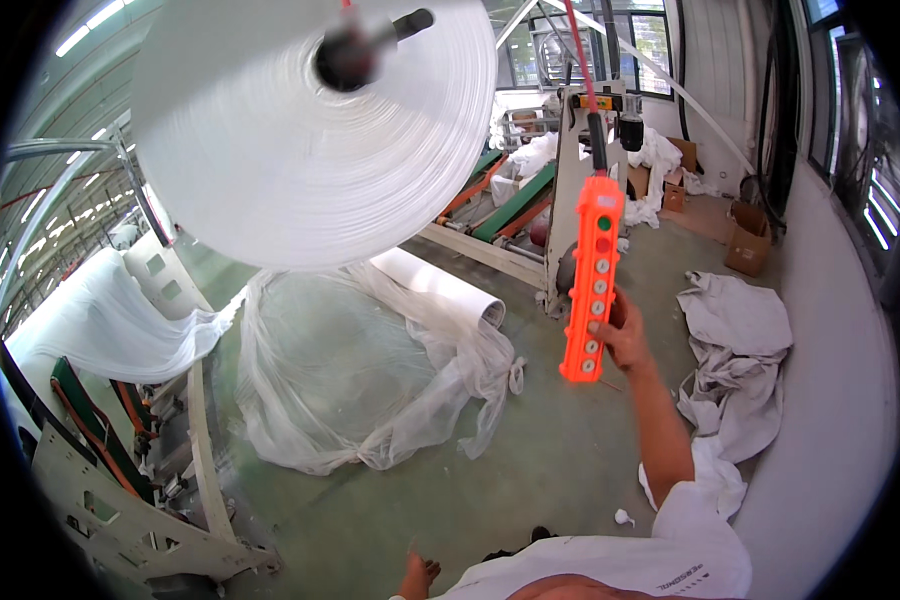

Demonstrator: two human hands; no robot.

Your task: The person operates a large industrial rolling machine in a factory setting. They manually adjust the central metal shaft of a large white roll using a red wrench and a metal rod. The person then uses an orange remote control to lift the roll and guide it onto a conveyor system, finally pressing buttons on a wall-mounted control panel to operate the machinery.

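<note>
Pendant: the orange pendant control (595,270) hangs from a red cable (578,50), right of the big white roll (315,175).
Right hand: the right hand (625,335) is curled around the pendant's lower part, thumb across the lower buttons; whether it presses one, I cannot tell.
Left hand: the left hand (420,577) is at the near edge, nothing seen in it; how far open, I cannot tell.
Roll: far left, above crumpled clear film (350,390) and a white tube (440,285) on the green floor (570,480).
Risk: a mistaken button press could swing or drop the roll; lowered here, it might crush the tube or snag the film.
Writing: dark lettering on the white shirt (610,562); small button marks, too small to read.
</note>
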